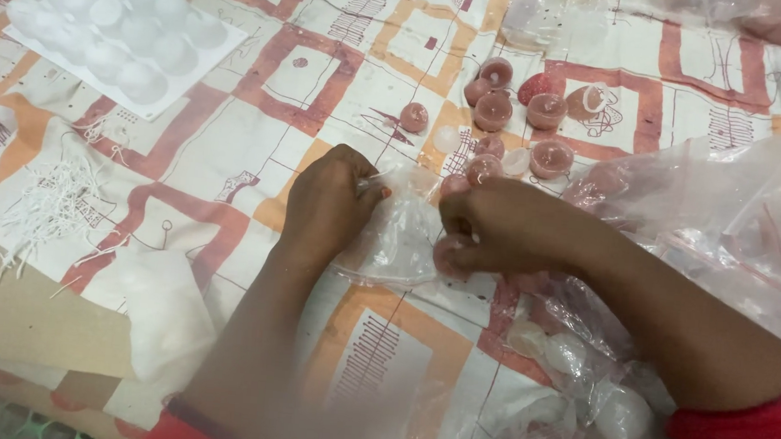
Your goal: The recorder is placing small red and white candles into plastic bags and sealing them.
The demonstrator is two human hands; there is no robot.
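Note:
My left hand (325, 203) pinches the edge of a small clear plastic bag (399, 234) that lies on the patterned cloth. My right hand (492, 226) is closed around a small pink round candle (448, 255) at the mouth of that bag. Just beyond both hands sits a cluster of several pink round candles (519, 118), some in clear cups. One lone pink candle (414, 116) lies a little to the left of the cluster.
A white mould tray with round cavities (122, 31) lies at the far left. A pile of white wick strands (52, 207) sits left of my arm. Crumpled clear plastic bags (734, 219) and wrapped candles (581, 392) crowd the right. Brown cardboard (20, 320) lies bottom left.

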